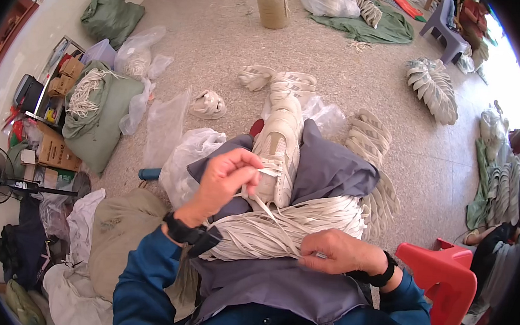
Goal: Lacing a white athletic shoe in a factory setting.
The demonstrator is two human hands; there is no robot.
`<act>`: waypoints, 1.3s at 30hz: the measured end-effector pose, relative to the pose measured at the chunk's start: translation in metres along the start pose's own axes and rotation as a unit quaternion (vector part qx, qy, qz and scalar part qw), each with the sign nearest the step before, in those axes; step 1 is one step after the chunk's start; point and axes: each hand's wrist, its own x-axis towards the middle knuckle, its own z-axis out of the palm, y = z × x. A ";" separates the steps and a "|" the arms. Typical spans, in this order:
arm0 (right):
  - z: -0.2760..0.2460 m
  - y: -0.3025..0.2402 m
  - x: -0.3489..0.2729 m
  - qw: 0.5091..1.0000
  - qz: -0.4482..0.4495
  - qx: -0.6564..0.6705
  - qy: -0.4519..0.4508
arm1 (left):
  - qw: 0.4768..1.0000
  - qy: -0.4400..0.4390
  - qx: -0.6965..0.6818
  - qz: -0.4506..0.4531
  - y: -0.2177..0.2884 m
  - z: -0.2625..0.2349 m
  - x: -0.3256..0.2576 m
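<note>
Off-white, flat woven laces in a thick, limp bundle (285,228) lie across the lap, over a smooth grey cloth apron (339,169). Just beyond them, between the knees, is an off-white shoe with mesh and smooth panels (279,141), at the near end of a row of pale shoes (291,82). The left hand (228,183) has thumb and forefinger pinched on a flat white lace (269,172) at the shoe's lacing. The right hand (346,253) rests on the bundle, fingers curled; a small greyish thing shows at them, too small to identify, and whether they grip it I cannot tell.

A crumpled translucent plastic bag (188,163) crowds the left knee; overlapping pale shoes (369,137) lie beyond the right one. A red plastic stool (440,280) stands near the right elbow. The left hand covers part of the shoe's side, and glare washes out the far right.
</note>
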 end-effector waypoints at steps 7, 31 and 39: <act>-0.004 0.004 0.003 0.997 0.002 -0.023 0.078 | 0.988 0.064 -0.133 -0.047 0.078 -0.065 -0.033; -0.096 0.043 -0.128 0.715 -0.245 0.549 0.357 | 0.655 0.303 0.690 -0.045 -0.061 -0.350 -0.220; -0.143 0.118 -0.269 0.639 -0.132 0.478 0.587 | 0.597 0.391 0.690 -0.118 -0.049 -0.388 -0.256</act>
